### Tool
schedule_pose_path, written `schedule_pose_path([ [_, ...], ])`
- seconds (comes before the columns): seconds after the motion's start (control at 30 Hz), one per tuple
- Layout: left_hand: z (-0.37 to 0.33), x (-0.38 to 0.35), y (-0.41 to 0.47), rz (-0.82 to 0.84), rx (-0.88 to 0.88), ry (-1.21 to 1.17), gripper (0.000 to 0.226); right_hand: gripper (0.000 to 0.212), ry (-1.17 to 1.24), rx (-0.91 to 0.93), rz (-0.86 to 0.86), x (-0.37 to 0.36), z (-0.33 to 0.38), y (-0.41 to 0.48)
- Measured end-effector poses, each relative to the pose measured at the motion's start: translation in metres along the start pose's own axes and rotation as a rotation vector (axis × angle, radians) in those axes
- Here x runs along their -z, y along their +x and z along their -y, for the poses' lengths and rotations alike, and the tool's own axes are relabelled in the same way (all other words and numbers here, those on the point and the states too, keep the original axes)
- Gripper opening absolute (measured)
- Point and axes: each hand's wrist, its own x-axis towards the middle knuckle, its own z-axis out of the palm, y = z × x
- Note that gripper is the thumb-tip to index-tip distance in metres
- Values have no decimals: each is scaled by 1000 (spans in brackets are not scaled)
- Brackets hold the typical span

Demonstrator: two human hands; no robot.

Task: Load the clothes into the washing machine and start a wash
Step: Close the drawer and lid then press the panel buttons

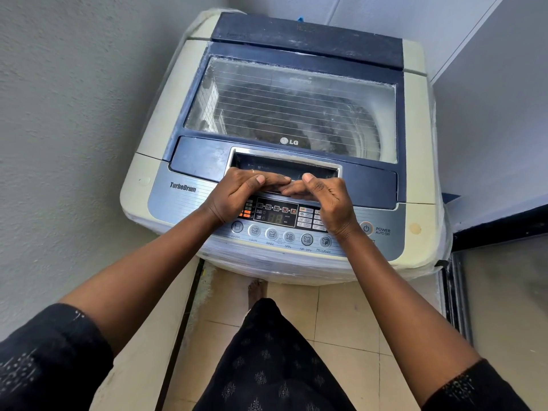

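Note:
A cream and blue top-load washing machine (160,123) stands in a corner with its glass lid (341,93) down. Through the glass, dark clothes (267,114) lie in the drum. My left hand (237,194) and my right hand (329,200) meet at the front lip of the lid handle (284,166). Their fingers curl under that lip and the thumbs lie on top. Below my hands is the control panel (275,216) with a row of round buttons. The power button (366,228) sits to the right of my right wrist.
Grey walls close in on the left and behind the machine. A dark door frame (489,226) stands at the right. My bare foot (256,292) is on the beige tiled floor (341,315) in front of the machine, beside a raised ledge (142,351).

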Motion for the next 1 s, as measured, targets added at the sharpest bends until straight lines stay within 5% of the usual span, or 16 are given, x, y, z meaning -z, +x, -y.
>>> schedule_pose_path([
  [1.0, 0, -2, 0, -29, -3, -32, 40, 53, -51, 25, -3, 1, -1, 0],
])
